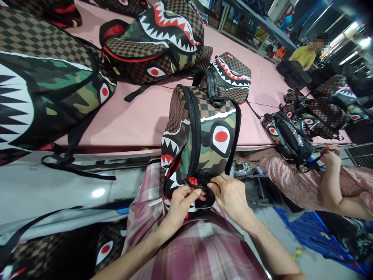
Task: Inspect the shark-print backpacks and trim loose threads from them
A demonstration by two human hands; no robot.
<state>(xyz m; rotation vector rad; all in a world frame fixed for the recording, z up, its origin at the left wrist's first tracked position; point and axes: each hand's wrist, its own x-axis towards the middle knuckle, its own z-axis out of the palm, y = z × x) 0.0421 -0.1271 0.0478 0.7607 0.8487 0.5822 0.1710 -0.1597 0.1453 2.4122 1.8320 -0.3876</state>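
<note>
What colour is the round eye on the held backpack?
Red on white, on the backpack; head view.

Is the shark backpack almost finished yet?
Partly. Finished-looking bags lie on the pink table. The backpack stands in the lap while the left hand and right hand pinch its lower edge by a red tab. What remains can't be told.

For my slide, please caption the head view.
Both hands pinch the zipper area of a shark-print backpack beside a pink table.

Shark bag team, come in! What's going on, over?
Left hand and right hand both pinching shark backpack at its lower zipper edge. Backpack upright on lap. Co-worker's arm right, apart.
</note>
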